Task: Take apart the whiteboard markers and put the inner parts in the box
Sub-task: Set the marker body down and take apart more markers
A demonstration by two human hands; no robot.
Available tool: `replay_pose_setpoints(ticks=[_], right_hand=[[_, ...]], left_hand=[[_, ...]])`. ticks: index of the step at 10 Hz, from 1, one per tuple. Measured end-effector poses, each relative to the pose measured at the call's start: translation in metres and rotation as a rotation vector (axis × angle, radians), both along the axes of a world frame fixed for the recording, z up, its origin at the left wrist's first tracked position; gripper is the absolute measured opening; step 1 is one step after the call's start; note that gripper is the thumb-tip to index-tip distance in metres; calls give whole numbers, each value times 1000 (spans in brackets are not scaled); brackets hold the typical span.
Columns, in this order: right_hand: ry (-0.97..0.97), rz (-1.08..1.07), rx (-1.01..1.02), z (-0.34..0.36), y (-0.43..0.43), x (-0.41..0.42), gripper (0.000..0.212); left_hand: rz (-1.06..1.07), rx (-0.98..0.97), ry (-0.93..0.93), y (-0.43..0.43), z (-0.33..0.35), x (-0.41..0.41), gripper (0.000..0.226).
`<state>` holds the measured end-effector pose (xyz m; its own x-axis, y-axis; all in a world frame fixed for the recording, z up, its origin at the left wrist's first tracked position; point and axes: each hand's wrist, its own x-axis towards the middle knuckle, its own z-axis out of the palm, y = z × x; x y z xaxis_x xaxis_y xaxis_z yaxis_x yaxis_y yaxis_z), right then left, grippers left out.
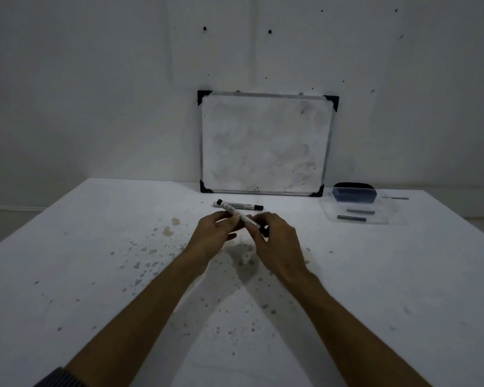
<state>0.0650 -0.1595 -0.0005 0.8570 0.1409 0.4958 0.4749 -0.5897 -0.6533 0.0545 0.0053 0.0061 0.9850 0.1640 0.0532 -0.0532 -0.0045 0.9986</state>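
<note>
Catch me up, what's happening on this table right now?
A person holds one whiteboard marker in both hands above the stained table: the left hand grips the barrel and the right hand is at its dark end, seemingly working it apart. A second marker lies untouched just beyond, in front of the small whiteboard propped against the wall. To the right, the clear box already holds two dark inner parts and a blue eraser.
</note>
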Motion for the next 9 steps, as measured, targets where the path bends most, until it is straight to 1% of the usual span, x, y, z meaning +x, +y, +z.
replay_pose_setpoints(ticks=[1, 2, 3, 5, 6, 8, 9], right_hand=[[-6, -5, -93, -2, 5, 28, 30], [5, -79, -258, -8, 4, 62, 30], [-47, -132, -352, -16, 6, 86, 28], [-177, -183, -451, -21, 29, 108, 24], [-180, -197, -488, -23, 37, 115, 25], [-120, -191, -397, -23, 38, 109, 32], [-122, -167, -328, -22, 29, 91, 31]], left_hand=[[169, 371, -54, 9, -15, 6, 35], [272, 928, -9, 31, -34, 10, 55], [281, 990, 9, 41, -42, 14, 64], [299, 1012, -15, 43, -46, 19, 65], [298, 1034, -8, 42, -46, 20, 65], [305, 1027, -13, 43, -48, 21, 64], [309, 944, -31, 40, -42, 17, 56]])
